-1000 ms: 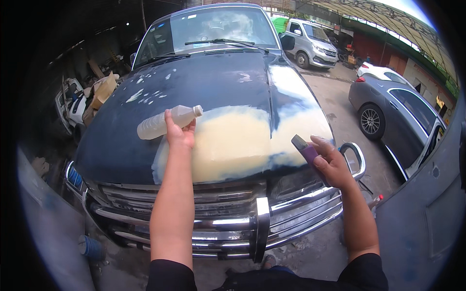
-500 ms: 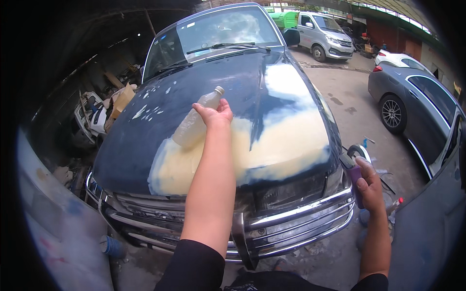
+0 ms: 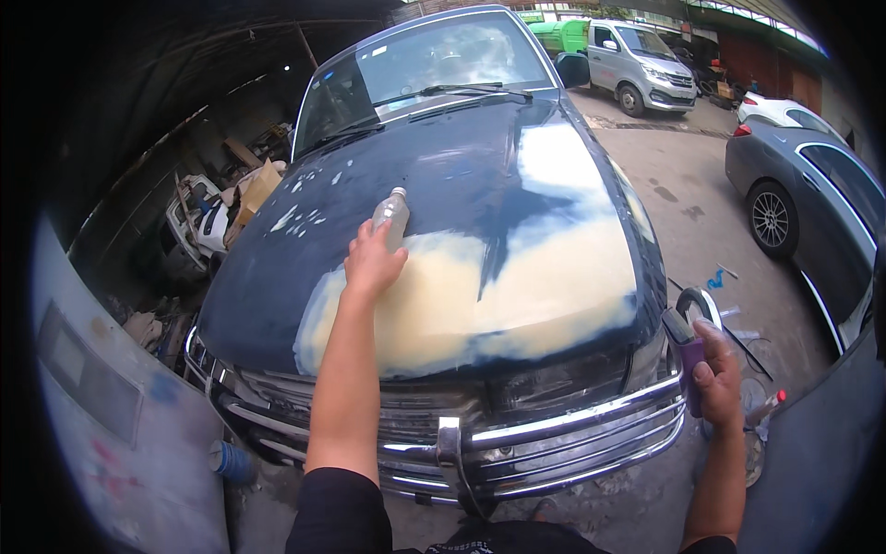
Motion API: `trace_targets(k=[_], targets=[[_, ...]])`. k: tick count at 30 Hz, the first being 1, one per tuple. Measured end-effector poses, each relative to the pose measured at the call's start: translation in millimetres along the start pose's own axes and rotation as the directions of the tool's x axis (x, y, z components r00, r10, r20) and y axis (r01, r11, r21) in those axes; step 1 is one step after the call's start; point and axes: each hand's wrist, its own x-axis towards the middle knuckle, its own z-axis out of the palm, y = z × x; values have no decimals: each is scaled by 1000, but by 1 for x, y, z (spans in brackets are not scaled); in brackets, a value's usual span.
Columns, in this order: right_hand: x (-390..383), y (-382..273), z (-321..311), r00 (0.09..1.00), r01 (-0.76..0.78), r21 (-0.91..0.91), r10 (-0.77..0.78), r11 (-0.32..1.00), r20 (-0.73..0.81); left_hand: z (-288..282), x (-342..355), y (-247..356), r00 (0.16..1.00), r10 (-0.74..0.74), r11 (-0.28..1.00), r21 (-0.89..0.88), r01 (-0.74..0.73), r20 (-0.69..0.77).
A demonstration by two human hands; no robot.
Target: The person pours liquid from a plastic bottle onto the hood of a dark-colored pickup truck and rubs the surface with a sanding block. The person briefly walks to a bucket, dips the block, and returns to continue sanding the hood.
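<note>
My left hand (image 3: 372, 263) is closed round the lower part of a clear plastic bottle (image 3: 393, 218), over the middle of a dark blue car hood (image 3: 438, 175). The bottle's capped end points up and away from me; its lower end is hidden by my fingers, and I cannot tell whether it touches the hood. Pale yellow filler patches (image 3: 544, 286) cover the hood's front and right side. At the right front corner, my right hand (image 3: 718, 374) grips a purple sanding block (image 3: 688, 355) with a grey edge, held upright beside the chrome bumper guard.
A chrome bull bar (image 3: 572, 415) runs across the car's front. Grey panels stand at the left (image 3: 129, 397) and the right (image 3: 821, 434). A blue container (image 3: 231, 460) sits on the floor. A dark grey car (image 3: 803, 198) and a silver van (image 3: 641, 69) are parked at the right.
My left hand has turned and moved lower and left on the bottle, which now stands steeper. My right hand still holds the sanding block. The whole view has shifted slightly.
</note>
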Motion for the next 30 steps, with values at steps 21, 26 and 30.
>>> trace_targets(k=[21, 26, 30], targets=[[72, -2, 148, 1000, 8, 165, -6, 986, -14, 19, -91, 67, 789, 399, 724, -367, -584, -468], [79, -5, 188, 962, 193, -379, -250, 905, -109, 25, -161, 97, 941, 337, 100, -995, 8, 41], [72, -14, 219, 904, 280, -564, -411, 777, -117, 35, -182, 113, 944, 294, -94, -979, 182, 147]])
